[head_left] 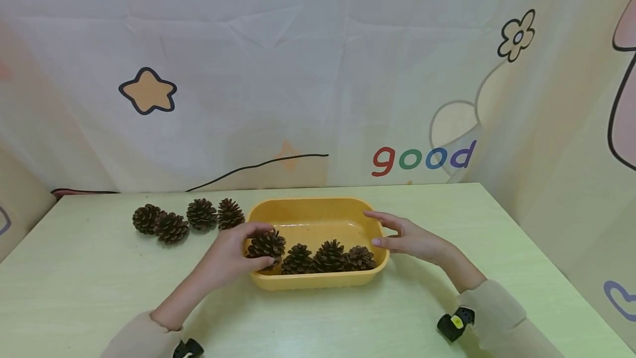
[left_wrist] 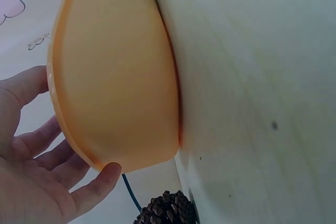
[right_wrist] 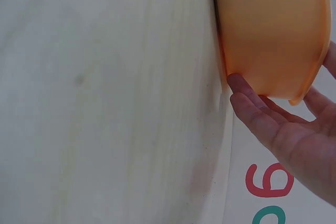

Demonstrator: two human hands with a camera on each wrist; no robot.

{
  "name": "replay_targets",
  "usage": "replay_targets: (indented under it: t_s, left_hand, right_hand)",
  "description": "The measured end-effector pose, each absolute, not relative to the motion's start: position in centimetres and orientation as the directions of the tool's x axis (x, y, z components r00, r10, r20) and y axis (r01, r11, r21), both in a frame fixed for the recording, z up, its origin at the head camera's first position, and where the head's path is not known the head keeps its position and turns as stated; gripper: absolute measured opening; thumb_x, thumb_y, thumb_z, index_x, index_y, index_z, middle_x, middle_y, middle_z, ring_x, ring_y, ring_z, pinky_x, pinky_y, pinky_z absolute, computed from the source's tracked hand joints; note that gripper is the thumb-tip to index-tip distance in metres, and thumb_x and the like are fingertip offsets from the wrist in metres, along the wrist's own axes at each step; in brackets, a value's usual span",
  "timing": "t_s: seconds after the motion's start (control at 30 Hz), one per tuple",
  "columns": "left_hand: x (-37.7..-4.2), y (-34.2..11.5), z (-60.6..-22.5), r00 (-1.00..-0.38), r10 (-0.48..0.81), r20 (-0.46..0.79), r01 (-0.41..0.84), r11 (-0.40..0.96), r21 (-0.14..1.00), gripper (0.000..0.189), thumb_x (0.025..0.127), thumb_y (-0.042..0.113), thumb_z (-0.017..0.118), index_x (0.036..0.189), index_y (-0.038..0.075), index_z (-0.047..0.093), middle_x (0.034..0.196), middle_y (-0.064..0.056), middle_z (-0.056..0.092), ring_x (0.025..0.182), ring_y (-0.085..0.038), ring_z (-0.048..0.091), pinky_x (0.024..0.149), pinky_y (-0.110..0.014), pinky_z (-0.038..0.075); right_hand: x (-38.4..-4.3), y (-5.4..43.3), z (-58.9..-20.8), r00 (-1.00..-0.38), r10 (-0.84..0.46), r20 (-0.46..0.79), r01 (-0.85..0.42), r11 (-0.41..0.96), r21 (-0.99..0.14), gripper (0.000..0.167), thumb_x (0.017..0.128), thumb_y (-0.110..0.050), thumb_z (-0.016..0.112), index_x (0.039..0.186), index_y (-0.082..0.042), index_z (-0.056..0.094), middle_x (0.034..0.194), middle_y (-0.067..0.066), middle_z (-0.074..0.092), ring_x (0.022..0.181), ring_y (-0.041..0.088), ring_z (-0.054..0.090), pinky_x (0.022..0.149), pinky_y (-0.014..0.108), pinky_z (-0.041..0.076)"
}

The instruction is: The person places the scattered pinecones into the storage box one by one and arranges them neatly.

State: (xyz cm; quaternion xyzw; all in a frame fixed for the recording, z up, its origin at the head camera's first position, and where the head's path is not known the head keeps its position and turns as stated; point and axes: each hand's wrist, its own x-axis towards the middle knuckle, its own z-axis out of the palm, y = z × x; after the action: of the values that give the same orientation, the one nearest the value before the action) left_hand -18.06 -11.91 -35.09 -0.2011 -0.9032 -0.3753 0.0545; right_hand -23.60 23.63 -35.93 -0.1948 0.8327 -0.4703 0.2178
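Note:
My left hand (head_left: pixel 234 247) reaches over the left rim of a yellow plastic basin (head_left: pixel 318 279). Its thumb and index finger hold a pinecone (head_left: pixel 266 243) at the basin's left end; the basin wall hides this grip in the left wrist view. Beside it in the basin, a row of pinecones (head_left: pixel 330 257) lies along the near wall. At the opposite end is my right hand (head_left: pixel 414 241), thumb and index finger extended over the rim. In the right wrist view, its other fingers (right_wrist: pixel 257 119) touch the outside of the basin, fairly straight.
Several more pinecones (head_left: pixel 171 228) lie on the pale wooden table (head_left: pixel 89 291), left of the basin and towards the back. A printed cloth (head_left: pixel 298 87) hangs behind the table's far edge. Black devices (head_left: pixel 454 324) are strapped at both wrists.

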Motion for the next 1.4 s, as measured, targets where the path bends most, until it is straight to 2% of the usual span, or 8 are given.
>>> replay_targets:
  t_s: [0.27,0.67,0.87,1.0,1.1,1.2,1.3,1.4]
  left_hand:
    - [-18.1,-11.3,-35.1,-0.909,0.329,0.256,0.417,0.695,0.586,0.050,0.072,0.016,0.077,0.117,0.008,0.059,0.118,-0.007,0.061,0.109,-0.032,0.054,0.090,-0.049,0.044]
    - [-18.4,-10.6,-35.0,-0.918,0.341,0.201,0.395,0.802,0.448,0.050,0.070,0.021,0.079,0.115,0.011,0.060,0.116,-0.006,0.061,0.104,-0.029,0.057,0.082,-0.044,0.050]
    - [-18.6,-10.4,-34.8,-0.931,0.338,0.137,0.363,0.819,0.445,0.052,0.069,0.023,0.079,0.116,0.011,0.060,0.115,-0.003,0.062,0.101,-0.026,0.059,0.080,-0.041,0.051]
    - [-18.7,-10.4,-34.6,-0.934,0.342,0.101,0.349,0.821,0.452,0.052,0.070,0.023,0.079,0.117,0.011,0.059,0.116,-0.003,0.062,0.094,-0.023,0.060,0.074,-0.038,0.052]
    - [-18.7,-10.4,-34.5,-0.936,0.342,0.081,0.341,0.824,0.453,0.051,0.072,0.024,0.077,0.117,0.011,0.059,0.114,-0.004,0.062,0.070,-0.017,0.058,0.063,-0.033,0.049]
    - [-18.7,-10.4,-34.3,-0.939,0.336,0.071,0.331,0.829,0.450,0.050,0.074,0.026,0.076,0.118,0.010,0.059,0.111,-0.005,0.064,0.050,-0.011,0.042,0.053,-0.028,0.042]
    - [-18.7,-10.3,-34.2,-0.939,0.337,0.071,0.334,0.837,0.433,0.050,0.074,0.025,0.075,0.119,0.009,0.059,0.099,-0.005,0.067,0.042,-0.009,0.031,0.046,-0.024,0.034]
    - [-18.7,-10.2,-34.0,-0.937,0.345,0.064,0.340,0.850,0.402,0.050,0.075,0.024,0.074,0.120,0.008,0.059,0.072,0.000,0.063,0.041,-0.008,0.026,0.042,-0.022,0.028]
  right_hand:
    - [-23.6,23.6,-36.0,-0.829,-0.532,-0.176,-0.123,0.479,-0.869,0.068,0.088,-0.027,0.061,0.144,-0.012,0.026,0.149,0.022,0.012,0.130,0.047,0.023,0.090,0.046,0.046]
    - [-23.7,23.5,-35.9,-0.832,-0.525,-0.181,-0.117,0.483,-0.868,0.069,0.087,-0.027,0.062,0.144,-0.012,0.026,0.149,0.021,0.011,0.131,0.047,0.020,0.091,0.046,0.045]
    - [-23.7,23.6,-35.8,-0.835,-0.521,-0.179,-0.128,0.499,-0.857,0.067,0.088,-0.027,0.061,0.144,-0.012,0.027,0.149,0.021,0.013,0.131,0.047,0.019,0.091,0.046,0.045]
    - [-23.6,23.6,-35.8,-0.838,-0.513,-0.186,-0.125,0.514,-0.849,0.067,0.088,-0.028,0.060,0.144,-0.013,0.027,0.149,0.020,0.014,0.131,0.047,0.019,0.091,0.048,0.044]
    - [-23.5,23.6,-35.8,-0.840,-0.508,-0.190,-0.124,0.520,-0.845,0.067,0.088,-0.028,0.060,0.144,-0.014,0.027,0.149,0.020,0.014,0.131,0.047,0.020,0.091,0.049,0.044]
    - [-23.5,23.6,-35.8,-0.839,-0.509,-0.190,-0.123,0.519,-0.846,0.067,0.088,-0.028,0.060,0.144,-0.014,0.027,0.149,0.020,0.014,0.131,0.047,0.020,0.091,0.048,0.045]
    - [-23.5,23.6,-35.8,-0.835,-0.516,-0.189,-0.120,0.507,-0.853,0.067,0.088,-0.028,0.060,0.144,-0.014,0.027,0.149,0.020,0.013,0.130,0.047,0.021,0.091,0.047,0.045]
    - [-23.6,23.7,-35.8,-0.833,-0.521,-0.188,-0.118,0.499,-0.859,0.067,0.088,-0.029,0.061,0.144,-0.014,0.027,0.149,0.021,0.013,0.130,0.047,0.023,0.091,0.046,0.045]
